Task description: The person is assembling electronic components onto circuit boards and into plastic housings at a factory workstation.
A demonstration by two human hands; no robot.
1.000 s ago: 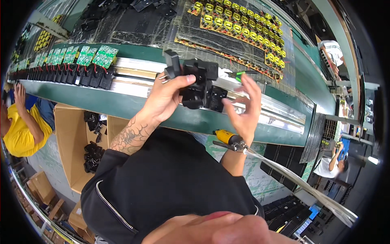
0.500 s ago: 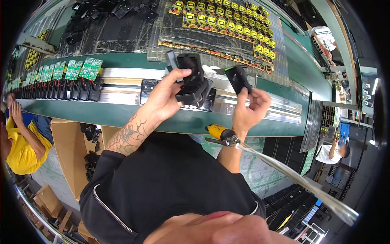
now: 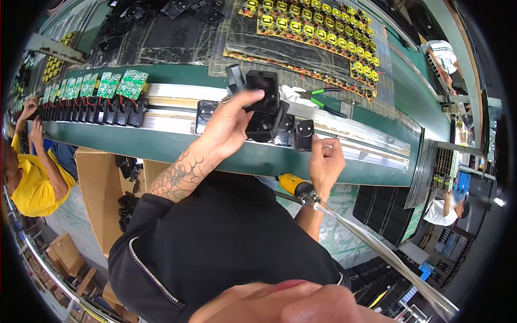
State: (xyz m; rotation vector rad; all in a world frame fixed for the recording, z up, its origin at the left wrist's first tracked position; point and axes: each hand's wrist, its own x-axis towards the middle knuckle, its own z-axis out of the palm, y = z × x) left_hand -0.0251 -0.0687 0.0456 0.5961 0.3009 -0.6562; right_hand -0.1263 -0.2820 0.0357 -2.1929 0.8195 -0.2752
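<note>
While still clasping several black housings point(image 3: 264, 121) in the left hand point(image 3: 229, 129), has lowered the single black case point(image 3: 305, 131), raised half a second ago, to the metal rail point(image 3: 371, 135). Touches its edge with the right hand point(image 3: 326, 161); cannot tell whether pinching. Works at a green worktop point(image 3: 161, 142), before yellow-topped circuit boards point(image 3: 321, 35), with a yellow-shirted co-worker point(image 3: 40, 185) leftward.

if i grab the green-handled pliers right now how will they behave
The pliers would probably hinge at the pivot, since their handles are spread apart. That spread should also make rolling unlikely. The crumpled white cloth by their tip looks floppy and might drag along if caught.
</note>
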